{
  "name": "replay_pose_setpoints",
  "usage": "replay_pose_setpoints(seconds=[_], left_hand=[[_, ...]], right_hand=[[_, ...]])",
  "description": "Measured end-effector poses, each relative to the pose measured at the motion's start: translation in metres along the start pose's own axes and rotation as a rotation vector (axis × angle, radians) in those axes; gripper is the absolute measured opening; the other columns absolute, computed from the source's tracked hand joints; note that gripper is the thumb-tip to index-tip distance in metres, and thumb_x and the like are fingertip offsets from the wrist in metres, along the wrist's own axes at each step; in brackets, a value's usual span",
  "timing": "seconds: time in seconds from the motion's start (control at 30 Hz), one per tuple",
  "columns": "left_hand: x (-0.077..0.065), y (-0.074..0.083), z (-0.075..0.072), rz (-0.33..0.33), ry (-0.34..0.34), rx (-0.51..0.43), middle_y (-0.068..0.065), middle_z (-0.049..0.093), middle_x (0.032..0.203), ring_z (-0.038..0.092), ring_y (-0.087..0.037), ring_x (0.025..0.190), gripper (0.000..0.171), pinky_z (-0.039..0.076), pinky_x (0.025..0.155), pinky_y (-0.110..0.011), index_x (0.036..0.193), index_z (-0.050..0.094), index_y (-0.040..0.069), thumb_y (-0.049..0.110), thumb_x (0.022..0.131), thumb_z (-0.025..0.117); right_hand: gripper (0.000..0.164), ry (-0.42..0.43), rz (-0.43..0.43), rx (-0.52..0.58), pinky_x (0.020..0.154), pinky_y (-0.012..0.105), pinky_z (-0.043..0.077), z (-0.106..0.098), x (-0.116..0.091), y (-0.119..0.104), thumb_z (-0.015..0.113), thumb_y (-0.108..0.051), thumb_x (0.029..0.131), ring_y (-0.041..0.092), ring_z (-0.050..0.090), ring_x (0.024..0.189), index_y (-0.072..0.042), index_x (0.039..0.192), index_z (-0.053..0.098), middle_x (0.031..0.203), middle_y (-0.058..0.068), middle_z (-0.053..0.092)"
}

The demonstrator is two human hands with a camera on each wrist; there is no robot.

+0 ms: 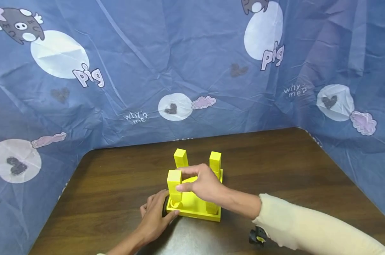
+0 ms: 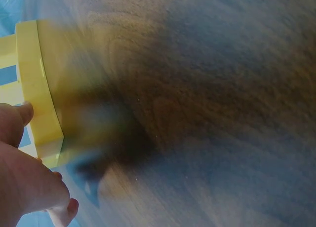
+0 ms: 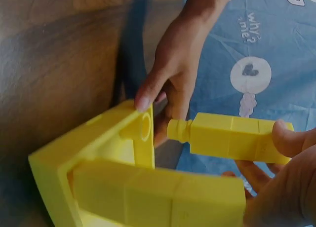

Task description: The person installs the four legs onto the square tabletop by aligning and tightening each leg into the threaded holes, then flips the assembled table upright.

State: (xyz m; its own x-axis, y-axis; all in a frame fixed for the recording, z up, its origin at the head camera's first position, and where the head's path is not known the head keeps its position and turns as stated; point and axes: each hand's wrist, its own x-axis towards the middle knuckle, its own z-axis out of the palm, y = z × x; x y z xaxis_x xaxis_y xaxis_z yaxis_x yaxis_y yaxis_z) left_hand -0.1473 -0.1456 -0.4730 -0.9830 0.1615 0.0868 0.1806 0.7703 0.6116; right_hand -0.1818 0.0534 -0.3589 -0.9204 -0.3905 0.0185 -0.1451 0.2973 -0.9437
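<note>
An upside-down yellow toy tabletop (image 1: 197,214) with a raised rim lies on the table. My left hand (image 1: 155,216) grips its near left corner, thumb on the near rim. Between thumb and fingers, my right hand (image 1: 206,186) pinches a square yellow table leg (image 1: 174,181) by its upper part. The leg's threaded end (image 3: 178,131) points at the round corner socket (image 3: 145,127), with a small gap between them in the right wrist view. Two legs stand upright at the far left (image 1: 180,157) and far right (image 1: 215,162); the near right leg (image 1: 211,208) is mostly hidden behind my right hand.
The dark wooden table (image 1: 116,184) reaches back to a blue printed cloth (image 1: 141,81) hung behind and at the sides. A small black object (image 1: 257,236) with a yellow detail shows below the right sleeve.
</note>
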Motion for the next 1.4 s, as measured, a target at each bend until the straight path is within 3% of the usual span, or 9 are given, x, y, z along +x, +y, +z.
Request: replay_pose_setpoints(seconds=[0.2,0.37,0.73,1.13,1.4], left_hand=[[0.000,0.001,0.000,0.009,0.012,0.003,-0.005,0.048,0.141,0.036,-0.027,0.125,0.060,0.020,0.093,-0.053,0.135,0.047,0.020,0.027,0.084,0.076],[-0.001,0.002,0.000,0.003,0.012,0.008,-0.008,0.048,0.141,0.036,-0.026,0.125,0.061,0.020,0.093,-0.052,0.137,0.046,0.018,0.028,0.084,0.075],[0.000,0.001,-0.001,-0.004,0.012,0.010,-0.007,0.050,0.138,0.037,-0.026,0.124,0.055,0.020,0.094,-0.051,0.132,0.048,0.021,0.028,0.085,0.075],[-0.001,0.002,0.000,0.027,0.044,0.010,-0.008,0.050,0.138,0.039,-0.026,0.121,0.058,0.022,0.090,-0.052,0.134,0.047,0.021,0.029,0.084,0.075],[0.000,-0.001,0.000,0.002,0.013,0.003,-0.006,0.047,0.142,0.037,-0.025,0.124,0.061,0.020,0.092,-0.050,0.136,0.045,0.023,0.028,0.083,0.076]], right_hand=[[0.039,0.010,-0.002,0.003,0.090,0.037,0.048,0.012,0.001,0.001,0.079,-0.007,0.078,0.024,0.057,0.116,-0.011,0.117,0.071,0.100,0.002,0.073],[0.040,0.023,0.007,-0.028,0.083,0.032,0.051,0.017,0.001,0.000,0.080,-0.007,0.077,0.022,0.058,0.112,-0.013,0.116,0.072,0.100,0.000,0.073],[0.042,0.019,0.035,-0.180,0.084,0.036,0.049,0.028,0.007,-0.004,0.082,-0.010,0.075,0.020,0.062,0.107,-0.016,0.115,0.072,0.089,-0.006,0.072],[0.046,-0.016,0.109,-0.278,0.075,0.031,0.050,0.025,0.018,-0.004,0.083,-0.017,0.076,0.024,0.063,0.105,-0.015,0.121,0.069,0.100,0.004,0.073],[0.048,-0.053,0.147,-0.269,0.084,0.038,0.050,0.023,0.025,-0.007,0.082,-0.016,0.077,0.028,0.060,0.111,-0.011,0.122,0.068,0.108,0.007,0.070]])
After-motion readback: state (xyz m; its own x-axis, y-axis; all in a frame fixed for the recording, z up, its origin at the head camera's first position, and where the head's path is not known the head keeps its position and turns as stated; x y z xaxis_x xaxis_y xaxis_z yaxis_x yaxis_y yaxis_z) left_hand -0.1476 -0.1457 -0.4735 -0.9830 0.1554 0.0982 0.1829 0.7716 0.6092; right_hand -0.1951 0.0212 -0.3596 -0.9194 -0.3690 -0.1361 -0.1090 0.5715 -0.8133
